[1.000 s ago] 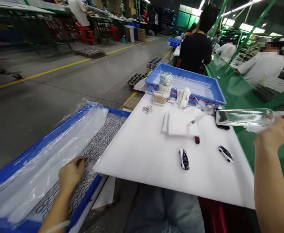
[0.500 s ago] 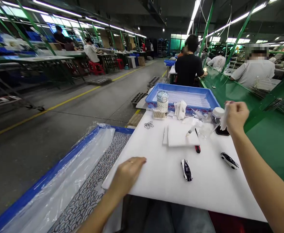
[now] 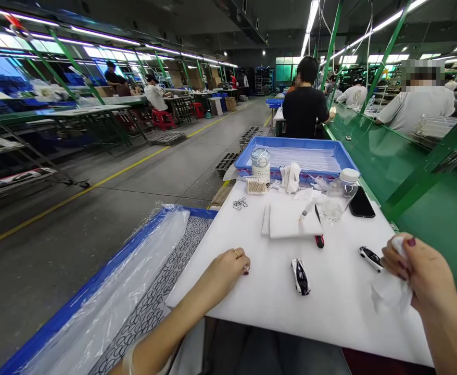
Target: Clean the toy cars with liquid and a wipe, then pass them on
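The right hand [image 3: 427, 271] pinches a crumpled white tissue [image 3: 393, 292], gripped at its top so the loose end hangs free, perhaps ready for wiping. It is to the right of the small white toy car with a glossy black roof [image 3: 301, 277], which lies on the white-covered desk [image 3: 259, 299], likely padded against scratches. To the car's left, the left hand [image 3: 225, 270] rests with fingers curled; whether it holds anything I cannot tell. Another white-and-black toy car [image 3: 370, 259] lies right of the first, near the tissue. Beyond the first car are a red-and-black slim cutter [image 3: 319, 240] and flat white foam pads [image 3: 289, 224], seemingly a soft rest for the small pointed tool [image 3: 303, 214] on top. Farther beyond it stands a clear plastic bottle with a white cap [image 3: 340, 195].
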The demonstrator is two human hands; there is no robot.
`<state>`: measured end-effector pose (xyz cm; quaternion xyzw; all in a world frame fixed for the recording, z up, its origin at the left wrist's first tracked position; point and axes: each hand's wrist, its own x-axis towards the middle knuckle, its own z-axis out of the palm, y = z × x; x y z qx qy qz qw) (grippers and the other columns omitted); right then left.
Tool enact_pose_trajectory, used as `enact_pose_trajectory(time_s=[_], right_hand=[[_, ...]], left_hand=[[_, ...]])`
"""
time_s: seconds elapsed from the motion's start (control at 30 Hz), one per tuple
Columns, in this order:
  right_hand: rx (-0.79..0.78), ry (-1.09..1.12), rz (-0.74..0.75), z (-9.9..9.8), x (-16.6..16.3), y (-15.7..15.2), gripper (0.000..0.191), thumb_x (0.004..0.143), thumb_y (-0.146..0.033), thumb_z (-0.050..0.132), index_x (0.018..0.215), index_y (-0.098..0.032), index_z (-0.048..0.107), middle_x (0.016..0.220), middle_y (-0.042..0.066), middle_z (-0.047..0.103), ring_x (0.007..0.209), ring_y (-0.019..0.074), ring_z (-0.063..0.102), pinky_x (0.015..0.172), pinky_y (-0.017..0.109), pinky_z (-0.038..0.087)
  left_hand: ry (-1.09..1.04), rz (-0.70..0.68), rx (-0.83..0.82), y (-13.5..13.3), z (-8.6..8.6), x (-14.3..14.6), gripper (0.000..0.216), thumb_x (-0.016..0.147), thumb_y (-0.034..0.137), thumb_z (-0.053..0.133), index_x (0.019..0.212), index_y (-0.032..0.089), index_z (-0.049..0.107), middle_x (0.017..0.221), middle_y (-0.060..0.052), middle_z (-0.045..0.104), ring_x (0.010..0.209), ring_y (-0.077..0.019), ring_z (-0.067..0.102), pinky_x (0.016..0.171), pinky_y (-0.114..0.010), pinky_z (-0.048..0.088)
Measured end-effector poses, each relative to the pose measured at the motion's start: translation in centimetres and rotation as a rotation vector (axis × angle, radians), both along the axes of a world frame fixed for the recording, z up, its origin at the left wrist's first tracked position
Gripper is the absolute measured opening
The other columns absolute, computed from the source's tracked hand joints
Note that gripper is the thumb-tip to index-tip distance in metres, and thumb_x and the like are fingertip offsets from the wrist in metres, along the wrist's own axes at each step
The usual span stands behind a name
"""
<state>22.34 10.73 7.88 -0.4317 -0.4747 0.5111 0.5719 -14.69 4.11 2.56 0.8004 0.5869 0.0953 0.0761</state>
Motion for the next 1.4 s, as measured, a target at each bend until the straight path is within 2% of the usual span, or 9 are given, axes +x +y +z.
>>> enact_pose_trajectory(time_s=[0.2, 0.33, 0.43, 0.5, 0.73, 0.97, 1.13, 1.27, 1.4], right_hand=[[-0.182, -0.042, 0.01, -5.0, 2.4, -3.1, 0.037, 0.08, -0.048, 0.074, 0.075, -0.019, 0.052, 0.052, -0.006, 0.035, 0.044, 0.0048, 0.029, 0.041, 0.017, 0.023], [-0.16, -0.291, 0.047, -5.0, 0.6, -4.9, 0.035, 0.079, -0.05, 0.074, 0.08, -0.019, 0.057, 0.058, -0.001, 0.054, 0.043, 0.0072, 0.039, 0.042, 0.021, 0.034], [-0.008, -0.467, 0.089, -4.5, -3.3, -5.8, 0.032, 0.079, -0.046, 0.074, 0.074, -0.018, 0.06, 0.062, 0.001, 0.06, 0.05, 0.0104, 0.048, 0.047, 0.022, 0.04], [0.16, -0.526, 0.089, -4.4, -5.7, -6.2, 0.025, 0.081, -0.04, 0.073, 0.074, -0.018, 0.064, 0.061, 0.0, 0.061, 0.054, 0.0115, 0.053, 0.05, 0.022, 0.042], [0.66, -0.521, 0.015, -4.4, -9.6, -6.6, 0.014, 0.09, -0.012, 0.058, 0.091, -0.019, 0.071, 0.077, 0.004, 0.066, 0.061, 0.0108, 0.061, 0.05, 0.02, 0.047], [0.954, -0.793, 0.037, -3.6, -9.9, -6.6, 0.015, 0.086, -0.011, 0.058, 0.098, -0.017, 0.067, 0.086, 0.005, 0.061, 0.055, 0.0067, 0.051, 0.05, 0.02, 0.046], [0.932, -0.824, -0.013, -2.8, -9.5, -6.4, 0.013, 0.086, -0.01, 0.061, 0.096, -0.016, 0.066, 0.086, 0.004, 0.058, 0.051, 0.004, 0.044, 0.048, 0.019, 0.041], [0.966, -0.823, 0.136, -2.9, -9.5, -6.6, 0.013, 0.087, -0.013, 0.057, 0.096, -0.015, 0.066, 0.087, 0.006, 0.06, 0.059, 0.0083, 0.052, 0.052, 0.022, 0.045], [0.844, -0.812, 0.09, -2.0, -7.7, -6.4, 0.012, 0.085, -0.01, 0.06, 0.088, -0.017, 0.068, 0.081, 0.004, 0.06, 0.052, 0.0061, 0.048, 0.047, 0.021, 0.041]], left_hand=[[-0.243, 0.023, 0.032, -1.3, 0.1, 0.5, 0.017, 0.089, 0.01, 0.057, 0.098, 0.016, 0.071, 0.09, -0.005, 0.07, 0.082, -0.0188, 0.066, 0.075, -0.029, 0.052], [-1.11, 0.16, 0.018, -2.1, -0.3, 5.4, 0.012, 0.081, 0.022, 0.074, 0.092, 0.018, 0.077, 0.086, -0.005, 0.071, 0.078, -0.015, 0.066, 0.074, -0.024, 0.054], [-1.85, 0.256, -0.326, -2.1, -1.0, 10.0, 0.021, 0.07, 0.033, 0.086, 0.083, 0.018, 0.079, 0.08, -0.005, 0.072, 0.073, -0.0103, 0.066, 0.069, -0.016, 0.053], [-2.051, 0.288, -0.475, -2.1, -1.4, 12.1, 0.029, 0.063, 0.04, 0.09, 0.082, 0.02, 0.079, 0.076, -0.003, 0.072, 0.068, -0.0074, 0.065, 0.067, -0.013, 0.053], [-2.167, 0.335, -0.58, -2.1, -2.0, 12.6, 0.029, 0.055, 0.034, 0.094, 0.076, 0.02, 0.079, 0.074, -0.003, 0.075, 0.066, -0.0086, 0.068, 0.065, -0.013, 0.055], [-2.187, 0.369, -0.551, -2.2, -2.0, 12.7, 0.027, 0.052, 0.03, 0.095, 0.071, 0.02, 0.078, 0.067, -0.001, 0.073, 0.062, -0.0076, 0.067, 0.064, -0.013, 0.056], [-2.161, 0.343, -0.574, -2.2, -1.8, 12.7, 0.025, 0.052, 0.031, 0.095, 0.069, 0.021, 0.079, 0.066, -0.002, 0.074, 0.06, -0.0087, 0.067, 0.063, -0.015, 0.057], [-2.121, 0.323, -0.559, -2.3, -1.6, 12.7, 0.023, 0.055, 0.031, 0.094, 0.07, 0.022, 0.079, 0.067, -0.001, 0.074, 0.06, -0.0065, 0.067, 0.062, -0.01, 0.054], [-1.996, 0.315, -0.476, -2.6, -1.5, 11.9, 0.023, 0.06, 0.032, 0.092, 0.077, 0.022, 0.08, 0.073, -0.003, 0.076, 0.067, -0.0092, 0.069, 0.067, -0.013, 0.056]])
